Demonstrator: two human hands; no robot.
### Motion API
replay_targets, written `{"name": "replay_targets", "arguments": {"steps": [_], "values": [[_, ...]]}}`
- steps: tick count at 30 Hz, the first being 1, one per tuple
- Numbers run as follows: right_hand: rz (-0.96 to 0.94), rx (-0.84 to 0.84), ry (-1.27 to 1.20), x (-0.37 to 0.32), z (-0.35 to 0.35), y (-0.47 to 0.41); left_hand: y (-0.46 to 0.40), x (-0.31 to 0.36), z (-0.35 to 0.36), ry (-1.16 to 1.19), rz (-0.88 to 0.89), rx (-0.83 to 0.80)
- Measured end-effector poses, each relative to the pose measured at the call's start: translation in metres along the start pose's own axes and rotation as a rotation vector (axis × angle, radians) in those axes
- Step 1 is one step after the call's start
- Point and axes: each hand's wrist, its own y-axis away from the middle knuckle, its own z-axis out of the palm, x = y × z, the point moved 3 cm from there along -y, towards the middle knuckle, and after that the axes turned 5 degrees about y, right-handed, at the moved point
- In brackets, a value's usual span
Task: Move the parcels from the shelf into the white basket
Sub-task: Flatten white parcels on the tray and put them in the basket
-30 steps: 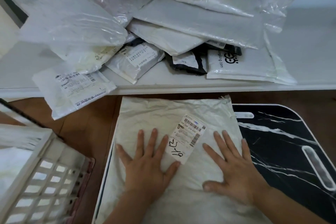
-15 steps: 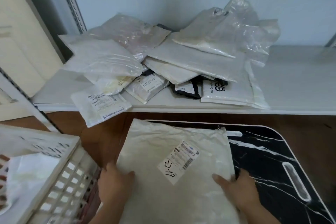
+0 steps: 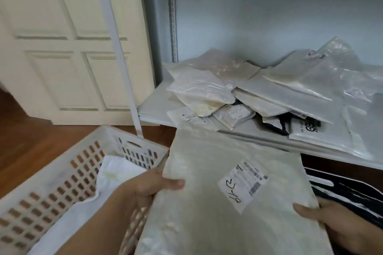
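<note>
A cream door [image 3: 68, 47] stands at the back on the left, and the floor [image 3: 31, 145] below it is brown wood. Right of the door is a pale shelf [image 3: 153, 107] with a blue-grey wall behind it. A pile of parcels [image 3: 269, 97] lies on the shelf, some in clear plastic and some in grey or white bags, all leaning on each other. One white bag with black print [image 3: 315, 130] lies near the front edge of the shelf. A white basket [image 3: 68, 157] with small holes in its sides sits on the floor at the lower left, and a white parcel [image 3: 116, 174] is already lying inside it. Two hands hold up one big grey parcel [image 3: 207, 203] in front of the shelf, just beside the right side of the basket and partly over its rim. It has a white label [image 3: 243, 186] with bar codes and some black writing. The left hand [image 3: 145, 188] grips the parcel's left edge, with the thumb pressed on top and the fingers curled under, out of sight. The right hand [image 3: 335, 225] grips the right edge the same way, thumb on top. A black board with white lines [image 3: 348, 190] lies under the parcel on the right, below the shelf.
</note>
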Motion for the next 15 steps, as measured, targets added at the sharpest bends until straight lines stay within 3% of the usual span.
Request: {"name": "replay_targets", "arguments": {"steps": [4, 7, 9, 12, 15], "values": [[-0.244, -0.129, -0.092, -0.074, 0.071, 0.007, 0.059, 0.011, -0.07, 0.316, 0.207, 0.133], [-0.386, -0.18, 0.04, -0.136, 0.14, 0.003, 0.095, 0.0, -0.134, 0.493, 0.361, 0.342], [-0.447, -0.112, 0.147, -0.165, 0.177, -0.006, 0.105, -0.02, -0.173, 0.616, 0.405, 0.49], [-0.474, 0.029, 0.202, -0.18, 0.227, -0.041, 0.103, -0.067, -0.219, 0.846, 0.351, 0.684], [-0.489, 0.033, 0.369, -0.173, 0.283, -0.077, 0.083, -0.122, -0.244, 0.969, 0.228, 0.837]]}}
